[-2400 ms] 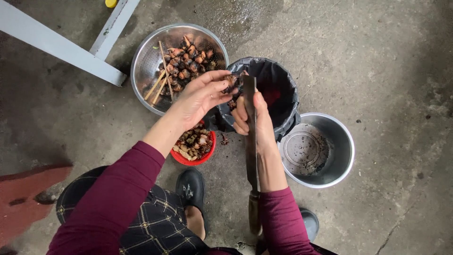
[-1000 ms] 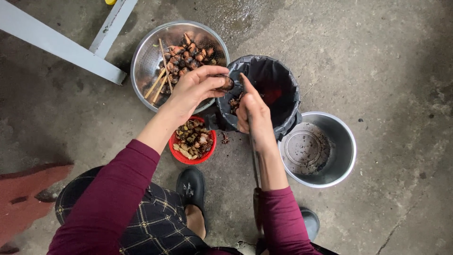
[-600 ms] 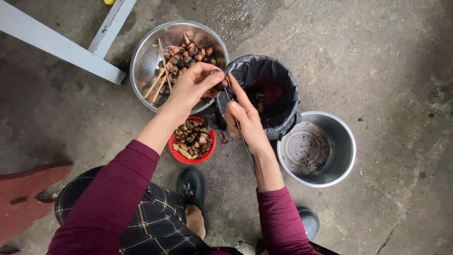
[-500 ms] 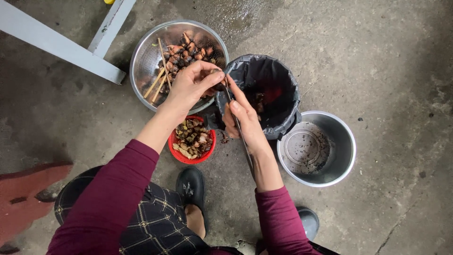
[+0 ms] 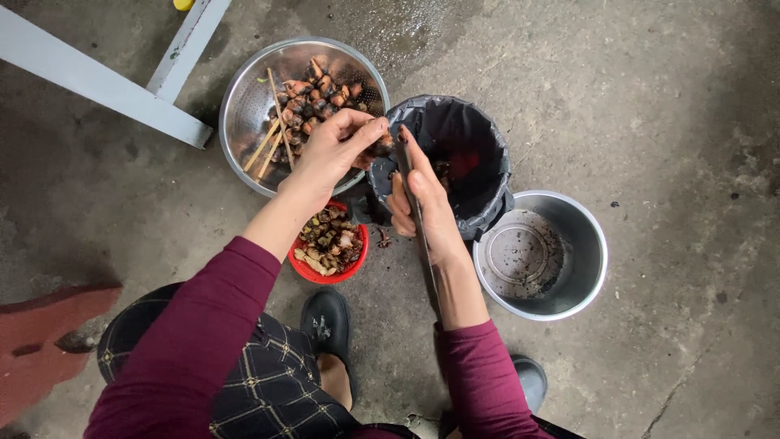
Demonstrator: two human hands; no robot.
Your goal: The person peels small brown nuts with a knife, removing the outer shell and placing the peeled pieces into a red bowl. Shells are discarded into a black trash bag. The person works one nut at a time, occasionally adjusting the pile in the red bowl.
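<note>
A small dark brown nut (image 5: 379, 148) is pinched between the fingertips of the left hand (image 5: 333, 150), just above the near rim of a black-lined bin (image 5: 479, 175). The right hand (image 5: 424, 203) is closed around a long knife (image 5: 413, 213), whose dark blade lies along the palm and forearm with its tip close beside the nut. The two hands are held near each other, the left arm reaching forward from a maroon sleeve, the right wrist raised over the bin.

Behind the left hand, a perforated steel colander (image 5: 252, 122) is filled with more rough brown nuts and a few pale wooden sticks (image 5: 275, 130). Under the left forearm, a small red bowl (image 5: 351, 268) of cut pieces is seen. A smooth round steel pot (image 5: 585, 252) stands to the right of the bin on the rough, stained concrete floor (image 5: 666, 114).
</note>
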